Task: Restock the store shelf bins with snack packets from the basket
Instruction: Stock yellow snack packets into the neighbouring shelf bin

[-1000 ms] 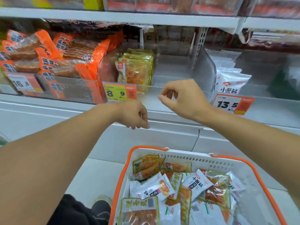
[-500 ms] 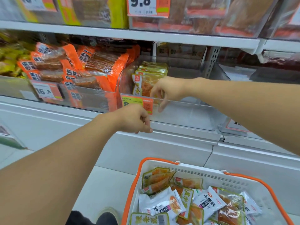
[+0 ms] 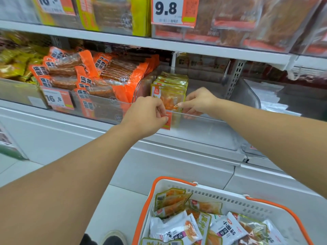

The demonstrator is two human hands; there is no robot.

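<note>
A row of yellow-green snack packets (image 3: 170,89) stands at the left end of a clear shelf bin (image 3: 212,128). My left hand (image 3: 147,114) pinches the orange price tag (image 3: 168,121) on the bin's front wall. My right hand (image 3: 199,102) reaches over that wall into the bin, with its fingertips pinching the right edge of the front packet. Below at the right, the white basket with an orange rim (image 3: 177,180) holds several white packets (image 3: 177,228) and yellow-green packets (image 3: 169,200).
Orange packets (image 3: 106,75) fill the bin to the left, behind a 16.8 tag (image 3: 56,99). A clear bin with white packets (image 3: 270,96) stands to the right. The upper shelf carries a 9.8 tag (image 3: 168,11). My shoe (image 3: 111,239) is beside the basket.
Both hands rose from in front of the shelf to the clear bin. The right hand went inside to the front packet and the left took hold of the price tag. The view tilted up.
</note>
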